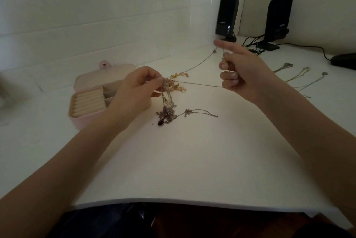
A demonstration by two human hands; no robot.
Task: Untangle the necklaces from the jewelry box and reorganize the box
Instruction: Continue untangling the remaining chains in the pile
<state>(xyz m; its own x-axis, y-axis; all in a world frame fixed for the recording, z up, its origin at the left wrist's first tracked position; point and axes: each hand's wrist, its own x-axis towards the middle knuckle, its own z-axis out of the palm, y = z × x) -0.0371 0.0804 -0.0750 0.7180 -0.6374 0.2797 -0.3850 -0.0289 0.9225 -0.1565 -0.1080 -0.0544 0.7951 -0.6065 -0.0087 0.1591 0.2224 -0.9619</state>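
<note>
Left hand (pixel 138 85) pinches tangle (pixel 167 91); right hand (pixel 240 72) grips chain (pixel 200 83).

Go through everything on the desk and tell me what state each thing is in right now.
jewelry box: lid open
tangled necklaces: knotted, pinched by left hand, hanging to desk
thin chain: pulled taut, gripped by right hand
sorted necklaces: laid out apart
speakers: upright

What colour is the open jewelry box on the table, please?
Pale pink outside, with a cream lining; the jewelry box shows best in the head view.
</note>
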